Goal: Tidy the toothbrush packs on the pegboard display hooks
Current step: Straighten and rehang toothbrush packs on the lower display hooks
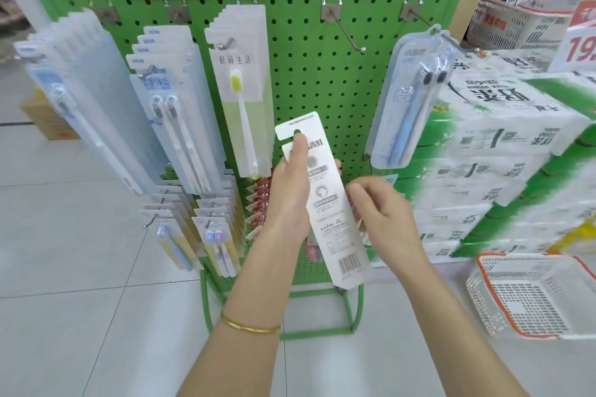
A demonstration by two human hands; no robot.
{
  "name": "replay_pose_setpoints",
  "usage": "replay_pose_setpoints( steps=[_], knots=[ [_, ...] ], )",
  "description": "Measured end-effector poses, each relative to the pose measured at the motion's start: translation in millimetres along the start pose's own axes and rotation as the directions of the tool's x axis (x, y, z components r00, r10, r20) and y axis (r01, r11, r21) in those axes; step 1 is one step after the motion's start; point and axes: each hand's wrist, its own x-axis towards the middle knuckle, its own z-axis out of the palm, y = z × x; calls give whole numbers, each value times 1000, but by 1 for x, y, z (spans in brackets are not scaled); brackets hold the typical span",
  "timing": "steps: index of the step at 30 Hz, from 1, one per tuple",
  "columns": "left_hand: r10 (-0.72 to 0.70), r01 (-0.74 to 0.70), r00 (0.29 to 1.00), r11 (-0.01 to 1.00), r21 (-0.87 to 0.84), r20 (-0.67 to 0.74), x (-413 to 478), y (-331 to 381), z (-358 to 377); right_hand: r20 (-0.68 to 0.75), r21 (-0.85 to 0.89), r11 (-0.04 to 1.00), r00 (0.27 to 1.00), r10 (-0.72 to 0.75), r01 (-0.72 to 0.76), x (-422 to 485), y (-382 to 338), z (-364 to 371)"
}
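Pale tiled floor [80, 316]; stacked paper goods [503, 145], seemingly tissue, at right.

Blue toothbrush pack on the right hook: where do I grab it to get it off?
Pinch the blue toothbrush pack by its flat top edges, just under the hang hole, coming from the front. It dangles tilted from a hook that sticks out towards you, so it likely slides off forwards; the bulging plastic lower down looks harder to pinch.

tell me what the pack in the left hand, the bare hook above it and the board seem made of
Pack: matte white printed card, apparently; flat, with a punched hang slot.
Bare hook: probably metal wire; thin, grey, shiny ball tip.
Board: likely painted sheet metal; uniform green, regular holes, though it could be plastic.
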Motion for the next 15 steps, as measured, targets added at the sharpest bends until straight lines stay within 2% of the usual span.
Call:
replay_pose_setpoints(
  steps=[3,7,10,12,15],
  knots=[
    [4,-4,1000,999,51,-2,1,2,5,127,-35,999,992,11,-7,-5,1,1],
    [119,-123,992,972,202,35,4,-4,7,74,134,985,992,97,-107,-8,2,-1],
    [216,-253,967,891,377,137,2,-15,3,33,282,943,984,176,-178,-9,3,-1],
    [203,-299,947,840,453,248,0,-27,-2,30,386,897,975,222,-216,-8,3,-1],
    [76,-314,913,759,570,401,-1,-45,-13,70,555,771,941,330,-312,-5,6,-6]
  ],
)
